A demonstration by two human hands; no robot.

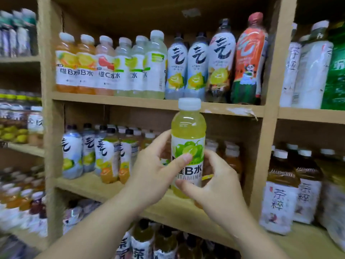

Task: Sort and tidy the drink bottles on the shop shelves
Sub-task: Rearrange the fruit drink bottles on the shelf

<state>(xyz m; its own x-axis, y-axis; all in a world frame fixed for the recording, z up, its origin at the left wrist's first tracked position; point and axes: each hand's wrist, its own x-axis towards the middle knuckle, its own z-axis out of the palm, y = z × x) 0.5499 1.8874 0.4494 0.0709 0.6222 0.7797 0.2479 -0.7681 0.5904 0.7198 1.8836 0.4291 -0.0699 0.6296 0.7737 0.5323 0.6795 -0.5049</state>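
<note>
Item: lime vitamin-water bottle, white cap on, pale yellow-green liquid, label facing out. It is upright and held in the air just in front of the middle shelf, over the right half of its front edge, touching no board.

Left hand: grasping the bottle at label height, thumb flat on the fruit picture, fingers curled round the left side and behind.

Right hand: grasping lower down, thumb across the bottom of the label, remaining fingers wrapped round the right side and largely hidden behind the bottle.

Likely destination: upper shelf, where the matching lime bottles stand in a row between a pink bottle and the white-label sparkling bottles.

Handling notes, as judgement:
- The front rank there looks tightly packed. Whether room exists behind it cannot be told.
- Pass the bottle to one hand at mid-body, so the other can part or push back the row.
- Lift the base clear of the upper shelf's front edge before moving inward.
- Set it down upright, fruit picture outward. One lime bottle there shows a side panel and may need turning.
- Mind the tall orange-red bottle leaning toward the shelf's right end. A nudge along the row could tip it.
</note>
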